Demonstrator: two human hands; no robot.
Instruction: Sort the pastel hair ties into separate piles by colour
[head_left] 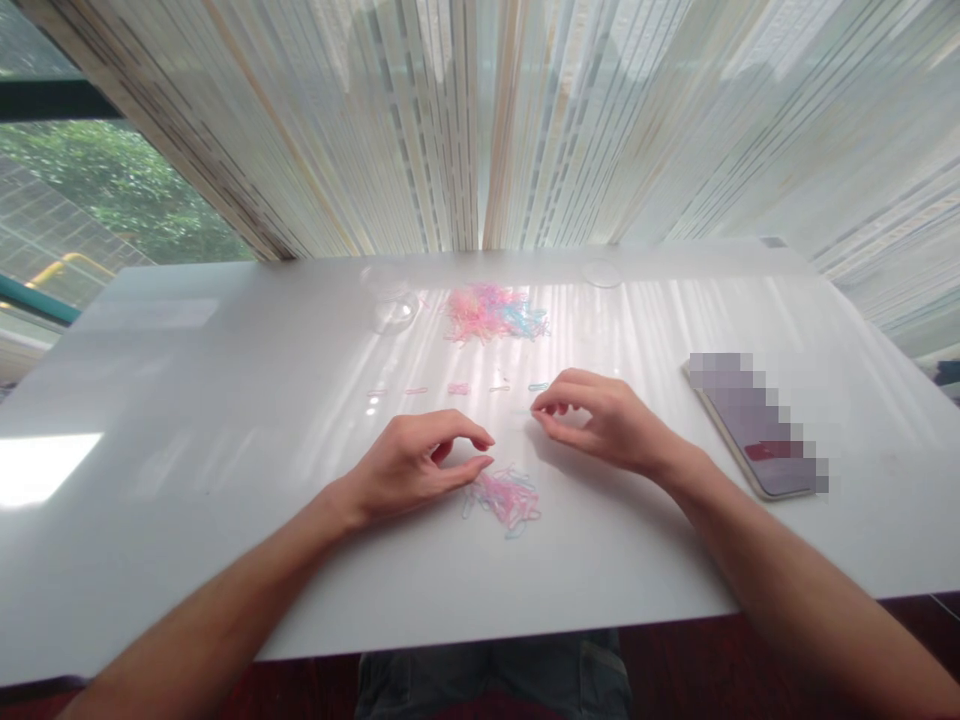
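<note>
My left hand [420, 462] hovers just above the near pile of small pink and blue rubber bands [511, 500], thumb and forefinger apart with nothing between them. To the right, my right hand [600, 418] is pinched at the fingertips. A faint pale strand pokes out of that pinch, apparently a rubber band. Beyond my hands runs a row of small sorted groups: pale pink bands [376, 392], a pink band [416, 390], a denser pink group [459, 389], a pale brownish band [499, 388] and blue bands [538, 386], closest to my right hand.
A larger mixed heap of rubber bands [491, 312] lies farther back on the white table [225, 400]. Left of it stands a clear round container [395, 312]; a clear round lid [602, 273] lies behind right. A phone [750, 430] rests at the right. Striped curtains [480, 120] hang behind.
</note>
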